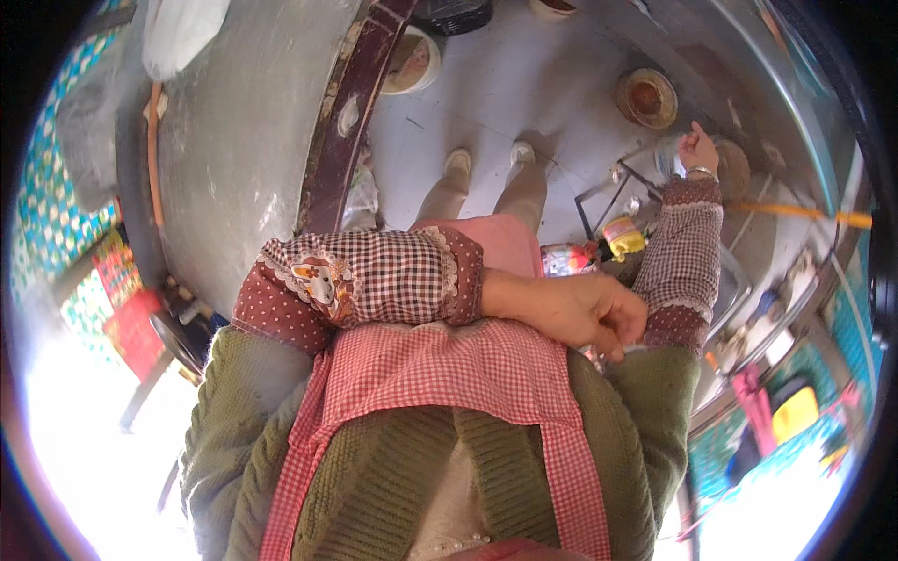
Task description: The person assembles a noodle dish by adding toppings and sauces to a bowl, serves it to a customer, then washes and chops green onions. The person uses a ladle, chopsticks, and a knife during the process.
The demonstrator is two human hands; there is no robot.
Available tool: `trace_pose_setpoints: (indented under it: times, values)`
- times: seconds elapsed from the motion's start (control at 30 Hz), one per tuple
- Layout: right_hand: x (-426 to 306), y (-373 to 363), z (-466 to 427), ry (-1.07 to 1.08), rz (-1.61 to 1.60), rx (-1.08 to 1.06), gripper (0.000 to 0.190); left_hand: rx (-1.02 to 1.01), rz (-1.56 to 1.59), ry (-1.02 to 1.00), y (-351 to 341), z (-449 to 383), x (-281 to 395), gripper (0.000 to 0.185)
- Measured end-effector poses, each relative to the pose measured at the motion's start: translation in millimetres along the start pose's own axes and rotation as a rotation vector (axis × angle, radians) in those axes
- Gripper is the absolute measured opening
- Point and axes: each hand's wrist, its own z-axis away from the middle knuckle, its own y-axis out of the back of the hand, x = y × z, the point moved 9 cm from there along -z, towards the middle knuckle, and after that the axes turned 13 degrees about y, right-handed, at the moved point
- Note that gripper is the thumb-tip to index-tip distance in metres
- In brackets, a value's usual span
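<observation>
My left hand (596, 308) reaches across my chest to my right arm. Its fingers are curled at the upper edge of the right checked sleeve cover (679, 259), pinching the cloth beside the green knitted cardigan (652, 386). My right arm stretches forward and down. At its end my right hand (699, 149) has loosely bent fingers and nothing visible in it; a bracelet or watch (701, 170) circles the wrist. A matching sleeve cover (407, 277) with lace trim is on my left forearm. I wear a pink checked apron (449, 365).
To the left stands a large grey surface (231, 154) with a dark maroon edge (344, 119). On the floor (484, 84) are a white bucket (414, 66) and a round tub (645, 98). A black metal frame (607, 200) and a yellow item (623, 238) lie near my right arm.
</observation>
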Motion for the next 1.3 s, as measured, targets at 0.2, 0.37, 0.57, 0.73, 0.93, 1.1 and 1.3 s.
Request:
trace_pose_setpoints:
  times: [0.2, 0.37, 0.57, 0.73, 0.93, 1.1, 1.3]
  values:
    - [-26.1, -210.6, 85.6, 1.158, 1.914, -0.658, 0.019, -0.157, 0.036, -0.201, -3.7, -18.1, 44.8, 0.008]
    - [79.3, -315.5, 163.1, 1.434, 2.060, -1.441, 0.013, 0.159, 0.084, -0.337, 27.2, 14.0, 68.7, 0.005]
    - [233.7, -317.6, 223.1, 1.235, 2.395, -1.875, 0.039, 1.084, -0.233, -0.531, 64.3, 123.7, 71.7, 0.020]
    - [323.6, -265.4, 357.9, 1.164, 2.577, -2.373, 0.036, 1.305, -0.280, -0.460, 42.0, 217.7, 40.4, 0.024]
    - [421.2, -197.0, 514.1, 1.378, 1.994, -3.076, 0.027, 1.467, -0.250, -0.667, -15.7, 342.3, -18.7, 0.016]
    - [470.6, -180.7, 638.2, 1.841, 2.020, -3.376, 0.027, 1.231, 0.063, -1.109, -57.5, 433.3, -77.3, 0.010]
    - [565.6, -211.6, 687.1, 1.241, 2.088, -2.923, 0.021, 1.396, 0.081, -1.526, -113.0, 493.5, -179.1, 0.013]
